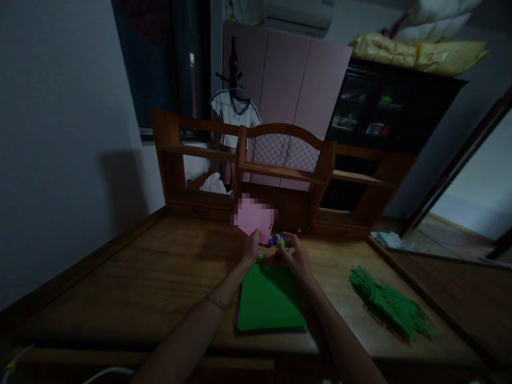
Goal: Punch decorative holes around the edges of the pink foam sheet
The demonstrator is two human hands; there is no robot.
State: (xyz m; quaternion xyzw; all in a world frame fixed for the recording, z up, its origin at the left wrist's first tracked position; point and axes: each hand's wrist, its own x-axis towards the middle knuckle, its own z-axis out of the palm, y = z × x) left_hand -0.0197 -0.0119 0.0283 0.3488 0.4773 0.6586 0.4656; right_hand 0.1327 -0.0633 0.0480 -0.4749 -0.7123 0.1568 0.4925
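Note:
A pink sheet of paper [253, 217], with a short row of small dark marks near its right edge, is pinched in my left hand [251, 249], thumb on top. My right hand [296, 258] has its fingers closed around a small green cylindrical piece with a white top [280, 242], close to the paper's right side. Several small purple pieces [273, 240] lie just behind my hands. Another small green piece [260, 256] is beside my left hand, and a red one [298, 233] stands further back. Below my hands lies a stack of green paper sheets [270, 301].
A pile of cut green paper [388, 301] lies to the right on the wooden desk [160, 277]. The desk's wooden shelf [282, 173] rises along the back edge. Behind it stand a coat rack with a white shirt [230, 120] and a pink wardrobe [282, 80].

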